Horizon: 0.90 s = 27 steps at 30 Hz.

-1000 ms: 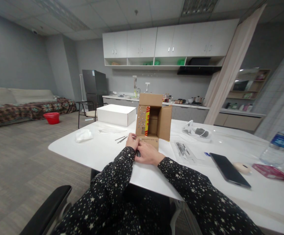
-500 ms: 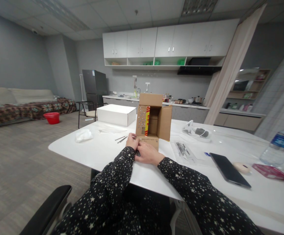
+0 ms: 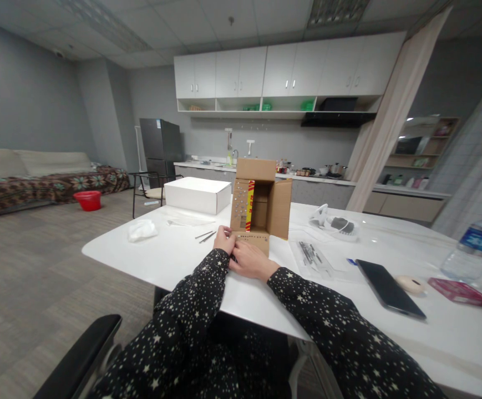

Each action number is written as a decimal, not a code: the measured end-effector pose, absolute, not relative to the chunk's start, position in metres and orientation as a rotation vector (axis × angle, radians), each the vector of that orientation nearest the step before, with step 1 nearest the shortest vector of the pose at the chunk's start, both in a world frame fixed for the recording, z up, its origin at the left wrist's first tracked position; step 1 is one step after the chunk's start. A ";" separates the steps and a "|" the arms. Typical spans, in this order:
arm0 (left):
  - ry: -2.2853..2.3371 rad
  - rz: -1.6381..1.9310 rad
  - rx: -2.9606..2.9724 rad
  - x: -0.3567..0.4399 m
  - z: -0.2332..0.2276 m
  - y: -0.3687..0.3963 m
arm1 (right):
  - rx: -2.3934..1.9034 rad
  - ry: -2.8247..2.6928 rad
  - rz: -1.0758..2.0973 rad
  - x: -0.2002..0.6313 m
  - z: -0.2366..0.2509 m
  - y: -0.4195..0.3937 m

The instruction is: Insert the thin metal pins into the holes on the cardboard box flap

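Observation:
In the head view an open brown cardboard box (image 3: pixel 280 210) stands before me, its opening facing my way. Small shiny dots cover its left flap, which carries a red-and-yellow strip (image 3: pixel 249 206). A row of dark dots runs along the lower flap (image 3: pixel 259 241). At that flap's left end my left hand (image 3: pixel 224 240) is closed, fingers bent inward. My right hand (image 3: pixel 249 260) lies against it, also closed, over the flap's near part. Whatever the fingertips grip is hidden between the hands. Thin metal tools (image 3: pixel 206 236) lie left of my left hand.
A white box (image 3: pixel 198 195) and crumpled white tissue (image 3: pixel 142 230) are on the left. To the right lie a clear bag (image 3: pixel 313 259), white headgear (image 3: pixel 336 224), a black phone (image 3: pixel 389 288), a pink packet (image 3: pixel 460 292) and a water bottle (image 3: pixel 471 249).
My right hand has shifted very slightly, and the dark bit that showed between my hands is now out of sight. The box and the table things have stayed put.

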<state>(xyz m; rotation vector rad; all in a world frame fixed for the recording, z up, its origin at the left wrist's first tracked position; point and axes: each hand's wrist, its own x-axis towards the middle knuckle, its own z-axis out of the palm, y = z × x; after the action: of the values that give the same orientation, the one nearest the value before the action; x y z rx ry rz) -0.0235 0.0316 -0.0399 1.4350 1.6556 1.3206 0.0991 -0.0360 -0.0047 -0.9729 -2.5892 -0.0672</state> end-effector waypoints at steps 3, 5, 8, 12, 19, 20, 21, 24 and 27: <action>1.666 1.333 1.417 -0.022 -0.039 0.031 | -0.994 -2.574 -0.070 0.099 -0.005 -0.037; 1.674 1.342 1.401 -0.022 -0.039 0.031 | -1.007 -2.559 -0.073 0.099 -0.005 -0.038; 1.652 1.343 1.389 -0.022 -0.039 0.030 | -1.014 -2.541 -0.091 0.098 -0.007 -0.037; 1.619 1.351 1.378 -0.023 -0.037 0.030 | -1.037 -2.536 -0.097 0.098 -0.009 -0.035; 1.692 1.346 1.348 -0.025 -0.037 0.034 | -1.132 -2.474 -0.038 0.099 -0.009 -0.036; 1.692 1.341 1.347 -0.025 -0.038 0.035 | -1.129 -2.459 -0.027 0.099 -0.009 -0.036; 1.689 1.339 1.346 -0.026 -0.039 0.036 | -1.127 -2.445 -0.015 0.099 -0.009 -0.036; 1.680 1.338 1.348 -0.026 -0.040 0.038 | -1.123 -2.420 0.030 0.099 -0.010 -0.034; 1.682 1.345 1.348 -0.026 -0.041 0.039 | -1.113 -2.385 0.081 0.098 -0.011 -0.032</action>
<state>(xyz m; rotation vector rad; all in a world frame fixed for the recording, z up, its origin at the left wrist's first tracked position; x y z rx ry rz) -0.0256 0.0385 -0.0409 1.3478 1.6821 1.3455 0.0984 -0.0320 -0.0115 -1.1126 -2.3850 0.0815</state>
